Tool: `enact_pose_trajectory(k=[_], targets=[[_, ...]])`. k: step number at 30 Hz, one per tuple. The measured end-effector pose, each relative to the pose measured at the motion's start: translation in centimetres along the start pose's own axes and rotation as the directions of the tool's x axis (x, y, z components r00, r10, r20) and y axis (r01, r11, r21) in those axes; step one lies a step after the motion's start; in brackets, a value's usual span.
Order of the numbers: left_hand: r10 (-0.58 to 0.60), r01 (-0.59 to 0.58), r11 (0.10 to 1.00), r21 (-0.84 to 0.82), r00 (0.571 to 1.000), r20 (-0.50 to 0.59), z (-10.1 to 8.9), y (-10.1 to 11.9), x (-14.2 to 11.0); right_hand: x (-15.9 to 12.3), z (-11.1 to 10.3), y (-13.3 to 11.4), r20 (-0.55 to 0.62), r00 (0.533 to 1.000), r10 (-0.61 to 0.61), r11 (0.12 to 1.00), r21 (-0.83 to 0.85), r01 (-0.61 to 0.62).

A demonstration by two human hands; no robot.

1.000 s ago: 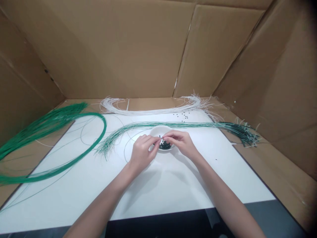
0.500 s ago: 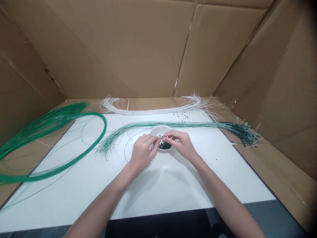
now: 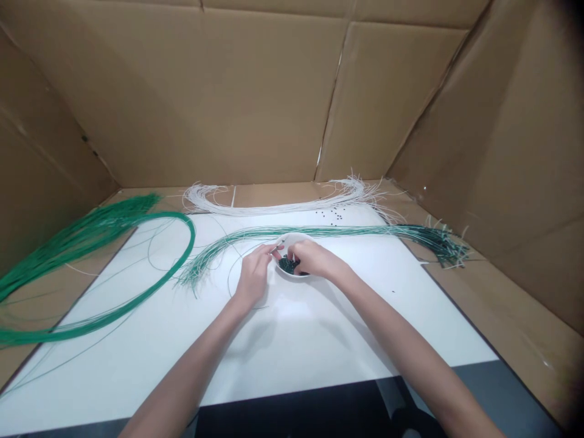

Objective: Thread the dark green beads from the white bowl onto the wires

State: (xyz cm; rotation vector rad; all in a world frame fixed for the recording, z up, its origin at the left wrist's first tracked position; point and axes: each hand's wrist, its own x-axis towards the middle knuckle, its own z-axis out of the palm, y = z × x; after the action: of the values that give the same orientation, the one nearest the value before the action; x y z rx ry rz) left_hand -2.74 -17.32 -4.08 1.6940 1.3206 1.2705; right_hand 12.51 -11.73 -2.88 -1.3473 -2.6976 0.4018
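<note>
A white bowl (image 3: 295,237) holding many small dark green beads (image 3: 286,265) stands in the middle of the white table. At its left rim, my left hand (image 3: 255,271) pinches a thin strand (image 3: 276,247), whose tip points over the bowl with a small dark bit near it. My right hand (image 3: 316,258) reaches into the bowl from the right, its fingers bent down and drawn together among the beads. What those fingertips hold, if anything, is hidden. Behind the bowl lies a long bundle of green strands (image 3: 351,230), dark at its right end.
A thick looped green bundle (image 3: 155,292) covers the left side. White strands (image 3: 274,210) curve along the back, with several loose dark beads (image 3: 336,215) in front of them. One dark speck (image 3: 393,291) lies at right. Cardboard walls (image 3: 255,97) enclose the table on three sides.
Both hands were pinching together above the bowl. My right hand has moved down into the beads, while my left hand has drawn slightly left with the strand. The view has shifted slightly.
</note>
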Motion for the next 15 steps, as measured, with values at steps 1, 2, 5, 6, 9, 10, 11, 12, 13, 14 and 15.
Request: enact_pose_trajectory(k=[1, 2, 5, 6, 9, 10, 11, 12, 13, 14, 15], targets=[[-0.034, 0.035, 0.996, -0.080, 0.999, 0.013, -0.1, -0.2, 0.1, 0.1, 0.2, 0.0, -0.003, 1.000, 0.009, 1.000, -0.022, -0.009], [-0.067, 0.071, 0.984, -0.162, 0.997, 0.027, -0.1, -0.3, 0.3, 0.2, 0.4, 0.1, -0.009, 1.000, 0.018, 0.999, -0.038, -0.018], [-0.158, 0.184, 0.900, -0.396, 0.983, 0.097, -0.1, -0.7, 1.0, 0.1, 0.8, 0.4, -0.046, 0.998, 0.035, 0.998, -0.044, -0.038], [-0.189, 0.224, 0.862, -0.454, 0.974, 0.121, -0.1, -0.8, 1.2, 0.0, 0.9, 0.5, -0.053, 0.998, 0.040, 0.998, -0.039, -0.042], [-0.257, 0.310, 0.778, -0.546, 0.951, 0.174, 0.0, -0.9, 1.7, -0.4, 0.6, 0.6, -0.076, 0.996, 0.052, 0.999, -0.004, -0.053], [-0.266, 0.320, 0.766, -0.557, 0.947, 0.179, 0.0, -0.9, 1.8, -0.5, 0.3, 0.6, -0.087, 0.995, 0.052, 0.999, 0.019, -0.051], [-0.266, 0.322, 0.763, -0.561, 0.947, 0.180, 0.0, -1.0, 1.8, -0.7, 0.1, 0.6, -0.103, 0.993, 0.053, 0.998, 0.049, -0.048], [-0.263, 0.316, 0.771, -0.553, 0.949, 0.176, 0.0, -1.0, 1.8, -0.9, -0.2, 0.6, -0.123, 0.991, 0.051, 0.996, 0.085, -0.041], [-0.256, 0.306, 0.789, -0.533, 0.952, 0.168, 0.1, -0.9, 1.7, -1.1, -0.4, 0.6, -0.146, 0.988, 0.048, 0.992, 0.125, -0.029], [-0.245, 0.292, 0.815, -0.501, 0.957, 0.158, 0.1, -0.8, 1.6, -1.3, -0.6, 0.5, -0.175, 0.983, 0.045, 0.985, 0.170, -0.015], [-0.232, 0.275, 0.844, -0.461, 0.961, 0.149, 0.1, -0.7, 1.4, -1.5, -0.7, 0.5, -0.212, 0.976, 0.045, 0.976, 0.219, 0.002]])
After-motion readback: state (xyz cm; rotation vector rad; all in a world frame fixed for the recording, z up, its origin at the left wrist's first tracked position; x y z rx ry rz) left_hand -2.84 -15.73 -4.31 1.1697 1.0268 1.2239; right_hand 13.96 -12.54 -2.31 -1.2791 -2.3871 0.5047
